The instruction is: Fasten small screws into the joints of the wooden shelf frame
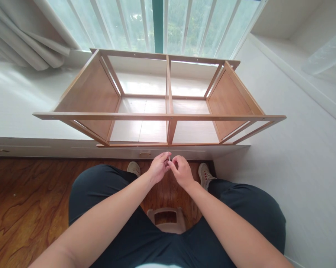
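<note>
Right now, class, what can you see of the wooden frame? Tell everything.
The wooden frame looks light brown, with long rails, a solid end panel on either side and an upright divider midway. It is open between the rails; small pale spots mark the far upper one. It rests lengthwise on the white ledge by the window. The left hand and right hand meet at a thin piece near its lower edge; contact is unclear.

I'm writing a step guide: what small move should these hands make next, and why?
Probably bring the thin piece toward the lower front rail: the left hand and right hand meet at it, just below that rail in view, roughly in line with the middle divider.
</note>
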Available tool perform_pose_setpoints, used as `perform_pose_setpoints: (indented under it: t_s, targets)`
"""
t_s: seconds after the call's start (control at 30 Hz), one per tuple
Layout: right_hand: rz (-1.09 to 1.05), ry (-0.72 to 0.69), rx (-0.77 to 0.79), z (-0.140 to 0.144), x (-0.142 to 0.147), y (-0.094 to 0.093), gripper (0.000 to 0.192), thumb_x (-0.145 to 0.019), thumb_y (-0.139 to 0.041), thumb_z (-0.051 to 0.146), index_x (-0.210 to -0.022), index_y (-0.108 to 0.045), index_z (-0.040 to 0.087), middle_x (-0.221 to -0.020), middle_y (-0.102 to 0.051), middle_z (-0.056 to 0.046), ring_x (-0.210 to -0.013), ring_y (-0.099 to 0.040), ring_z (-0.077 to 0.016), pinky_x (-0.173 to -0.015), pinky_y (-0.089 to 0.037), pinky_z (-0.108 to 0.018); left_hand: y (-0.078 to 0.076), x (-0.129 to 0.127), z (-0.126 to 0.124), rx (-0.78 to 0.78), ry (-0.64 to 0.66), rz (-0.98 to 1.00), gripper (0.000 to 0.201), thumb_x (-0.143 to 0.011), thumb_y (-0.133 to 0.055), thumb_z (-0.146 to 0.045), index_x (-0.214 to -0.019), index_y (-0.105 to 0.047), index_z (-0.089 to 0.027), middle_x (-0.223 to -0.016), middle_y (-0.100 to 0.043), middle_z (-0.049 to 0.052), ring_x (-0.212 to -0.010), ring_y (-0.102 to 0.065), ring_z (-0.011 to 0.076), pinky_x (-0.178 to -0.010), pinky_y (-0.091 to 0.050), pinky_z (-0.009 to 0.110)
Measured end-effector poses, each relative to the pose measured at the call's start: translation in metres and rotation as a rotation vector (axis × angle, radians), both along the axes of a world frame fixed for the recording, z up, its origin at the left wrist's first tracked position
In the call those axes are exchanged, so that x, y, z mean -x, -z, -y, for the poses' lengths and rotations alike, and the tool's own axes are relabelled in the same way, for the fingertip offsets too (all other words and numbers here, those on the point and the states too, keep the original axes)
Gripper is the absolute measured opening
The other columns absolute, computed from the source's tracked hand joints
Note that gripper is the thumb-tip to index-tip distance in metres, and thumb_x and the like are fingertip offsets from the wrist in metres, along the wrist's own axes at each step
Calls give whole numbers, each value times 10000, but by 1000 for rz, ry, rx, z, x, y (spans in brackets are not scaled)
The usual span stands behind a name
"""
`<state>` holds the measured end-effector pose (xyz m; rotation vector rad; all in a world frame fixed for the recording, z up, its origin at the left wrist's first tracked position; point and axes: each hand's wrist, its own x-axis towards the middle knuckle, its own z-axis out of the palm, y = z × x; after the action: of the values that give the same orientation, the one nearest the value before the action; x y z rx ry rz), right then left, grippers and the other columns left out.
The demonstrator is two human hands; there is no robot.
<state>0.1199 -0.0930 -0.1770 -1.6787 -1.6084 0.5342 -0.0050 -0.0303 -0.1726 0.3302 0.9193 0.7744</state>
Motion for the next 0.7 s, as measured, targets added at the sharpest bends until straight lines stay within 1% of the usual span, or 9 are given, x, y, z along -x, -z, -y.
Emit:
perform_pose_setpoints:
  t_s: [0.07,0.17,0.3,0.47,0.7]
  targets:
    - [-23,-17,30,-3,0,-1,218,-988,-537,345,-806,-533,226,-780,-601,-17,-747,-544,-198,-720,-409,-320,2,0,-2,-10,1,-13,267,-744,-848,-315,-872,-688,-144,-687,-592,-13,-586,-565,89,-546,-448,201]
    - [-51,-23,42,-6,1,-3,208,-991,-530,340,-818,-552,226,-779,-613,-15,-741,-552,-193,-712,-401,-308,3,-2,-5,-30,-6,-17,275,-740,-853,-322,-869,-687,-145,-688,-593,-13,-595,-572,91,-560,-463,204]
    - [-69,-35,46,-9,2,-4,223,-1000,-517,357,-829,-568,224,-783,-622,-19,-741,-558,-193,-713,-401,-303,0,-2,-7,-41,-21,-22,292,-725,-867,-328,-868,-686,-149,-698,-596,-18,-597,-572,87,-562,-469,205]
    - [-82,-36,54,-10,3,-5,217,-1004,-512,358,-850,-586,225,-795,-638,-21,-736,-570,-191,-709,-406,-299,-4,-1,-11,-14,-4,-42,295,-721,-872,-329,-864,-692,-143,-702,-602,-14,-604,-586,91,-564,-473,207]
    - [-75,-29,57,-10,4,-5,223,-1011,-494,355,-856,-589,228,-794,-650,-25,-737,-583,-196,-712,-406,-301,-4,-2,-13,-12,0,-55,259,-744,-856,-308,-855,-699,-134,-709,-609,-4,-609,-591,90,-558,-471,198]
